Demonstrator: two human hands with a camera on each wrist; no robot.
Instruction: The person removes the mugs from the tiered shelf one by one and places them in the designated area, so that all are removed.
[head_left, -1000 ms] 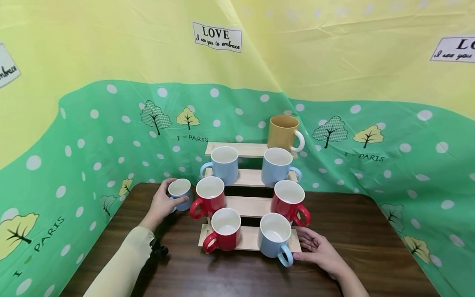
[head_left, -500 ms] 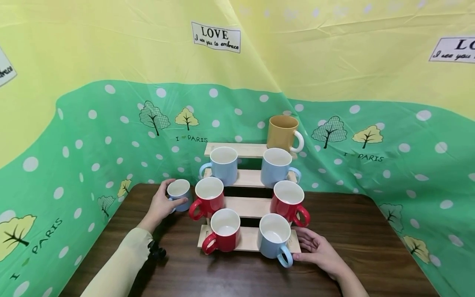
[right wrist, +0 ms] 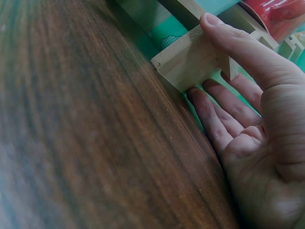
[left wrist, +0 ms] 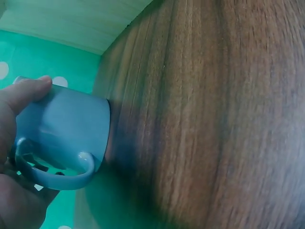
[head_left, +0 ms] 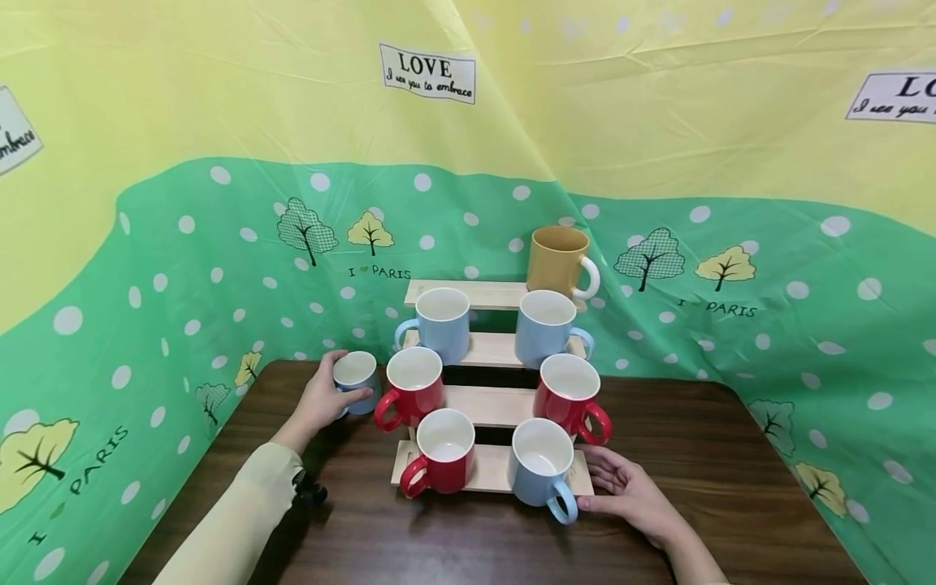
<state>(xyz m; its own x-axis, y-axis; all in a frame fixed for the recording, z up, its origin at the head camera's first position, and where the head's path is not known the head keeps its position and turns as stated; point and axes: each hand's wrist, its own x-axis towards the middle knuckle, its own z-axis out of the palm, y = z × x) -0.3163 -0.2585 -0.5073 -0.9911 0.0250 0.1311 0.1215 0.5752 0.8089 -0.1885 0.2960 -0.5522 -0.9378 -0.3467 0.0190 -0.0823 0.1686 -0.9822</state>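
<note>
My left hand [head_left: 323,400] holds a light blue mug [head_left: 366,393] upright at the left of the table, beside the rack. In the left wrist view the thumb lies along the side of the blue mug [left wrist: 71,119] above its handle, and the mug's base is at the wood. A stepped wooden rack [head_left: 488,407] stands in the middle. My right hand [head_left: 625,491] grips the right end of its lowest step. In the right wrist view the thumb lies on the edge of the wooden end piece [right wrist: 190,59], with the fingers around its lower side.
The rack carries a yellow mug [head_left: 553,264] on top, two light blue mugs [head_left: 448,329] below, two red mugs [head_left: 418,390] lower, then a red mug [head_left: 452,463] and a light blue mug [head_left: 537,475]. A patterned cloth [head_left: 219,203] hangs behind the brown table [head_left: 695,431].
</note>
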